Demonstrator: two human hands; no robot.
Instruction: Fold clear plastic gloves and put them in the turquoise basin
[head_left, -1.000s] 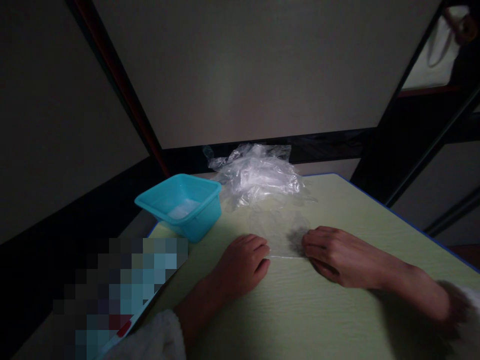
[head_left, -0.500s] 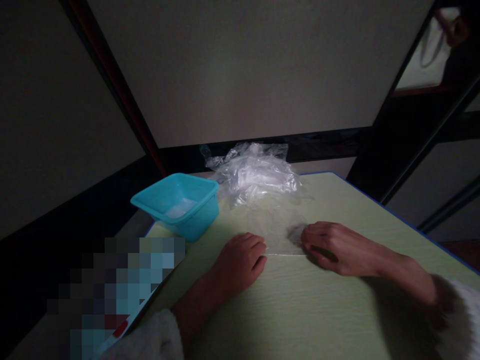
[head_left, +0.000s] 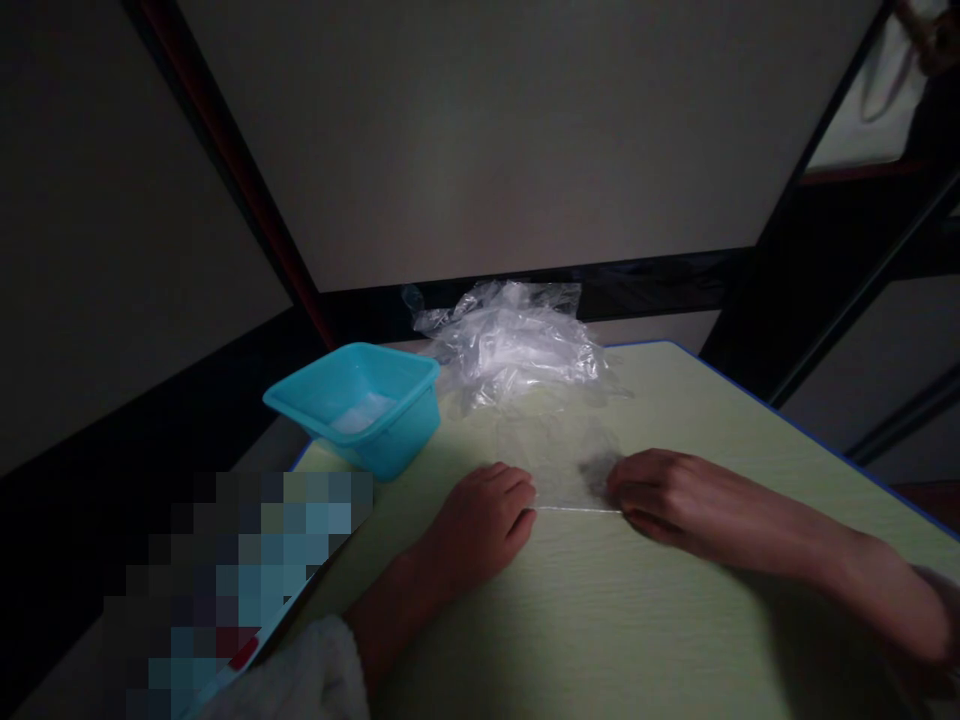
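Observation:
A clear plastic bag (head_left: 559, 470) lies flat on the light green table (head_left: 600, 620), its near edge stretched between my two hands. My left hand (head_left: 484, 515) rests on the table with curled fingers closed on the bag's left corner. At the opposite corner, my right hand (head_left: 667, 500) has its fingers pinched together on the bag's edge. Past the bag is a crumpled heap of clear plastic bags (head_left: 517, 350). To the left of it stands a turquoise plastic basin (head_left: 409, 435) with something whitish inside.
A blurred-out pale blue object with a red spot (head_left: 244, 652) sits at the table's left edge. Behind the table rises a grey panel (head_left: 487, 150) with dark trim. A white bag (head_left: 862, 120) shows at the upper right.
My right hand has shifted slightly right and its fingers look more closed on the bag's edge. My left hand stays in nearly the same place. The view has turned slightly.

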